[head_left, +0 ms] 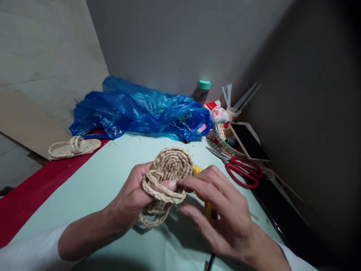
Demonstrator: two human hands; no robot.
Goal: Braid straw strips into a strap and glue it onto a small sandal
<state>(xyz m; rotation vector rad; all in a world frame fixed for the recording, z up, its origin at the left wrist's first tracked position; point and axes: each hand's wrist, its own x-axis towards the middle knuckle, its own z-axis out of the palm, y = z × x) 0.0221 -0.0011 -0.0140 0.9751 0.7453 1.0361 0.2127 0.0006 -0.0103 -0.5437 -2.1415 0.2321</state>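
A woven straw sandal sole (173,162) with a coiled pattern is held up above the table. My left hand (138,188) grips it from the left, its thumb lying through a loop of braided straw cord (160,192). More of the braid hangs below the sole. My right hand (220,207) is at the right edge of the braid, index fingertip touching near my left thumb tip, with its thumb apart below. I see nothing held between its fingers. Partly behind my right hand is a yellow tool (209,210) on the table.
A blue plastic bag (141,113) lies at the back. A finished straw sandal (73,147) rests on red cloth (31,184) at left. Red-handled scissors (244,172), a tablet (249,141), a basket (222,131) and a green-lidded jar (203,90) stand or lie at right.
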